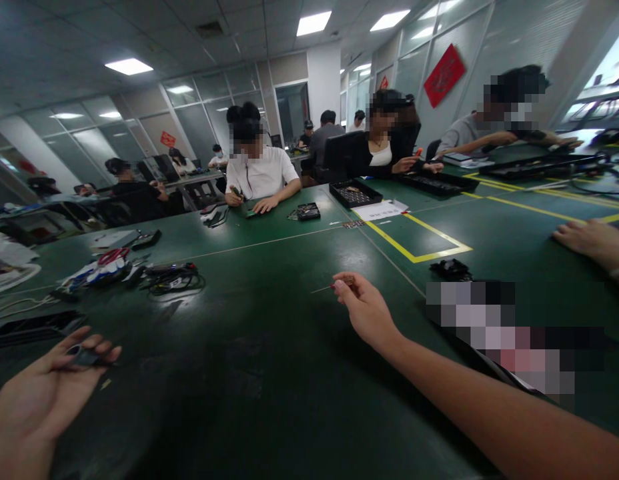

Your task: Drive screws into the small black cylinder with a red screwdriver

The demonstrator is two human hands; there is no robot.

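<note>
My left hand [44,387] is at the lower left over the green table [269,347], palm up, with its fingers curled round a small dark flat part [87,359]. My right hand [362,307] reaches out over the middle of the table. Its thumb and fingers pinch a thin tool with a reddish grip [334,287], whose fine tip points left. The two hands are far apart.
Cables and small tools [134,273] lie at the left, a dark tray [34,327] nearer me. A small black object [450,269] sits beside yellow floor-tape lines [419,255]. Another person's hand [592,241] rests at the right. Several people work across the table with black trays [355,194].
</note>
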